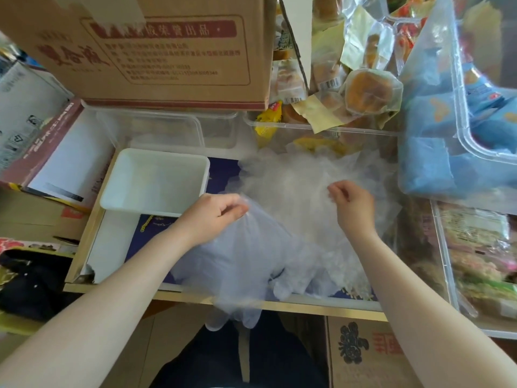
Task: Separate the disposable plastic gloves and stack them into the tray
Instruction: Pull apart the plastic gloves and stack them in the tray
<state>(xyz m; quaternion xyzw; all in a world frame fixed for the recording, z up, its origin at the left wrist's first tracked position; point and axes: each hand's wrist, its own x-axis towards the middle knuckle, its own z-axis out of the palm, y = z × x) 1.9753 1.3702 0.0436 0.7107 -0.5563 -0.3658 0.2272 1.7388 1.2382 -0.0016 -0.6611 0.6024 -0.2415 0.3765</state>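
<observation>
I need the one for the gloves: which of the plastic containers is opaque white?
The white tray, just left of the left hand. The clear tub behind it and the clear bins to the right are see-through.

cardboard box (pixel 156 49) print blurred (top cut off); glove pile (pixel 302 186) edges indistinct.

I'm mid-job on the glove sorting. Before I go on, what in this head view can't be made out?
- Glove pile: clear layers overlap, so no count is possible.
- White tray: glare whitens the floor; a thin glove lying inside would not show.
- Left hand grip: how many layers it pinches is unclear.
- Right hand: fingertips curl away, hiding the pinch.
- Hanging glove: fingers blurred over the edge.
</observation>
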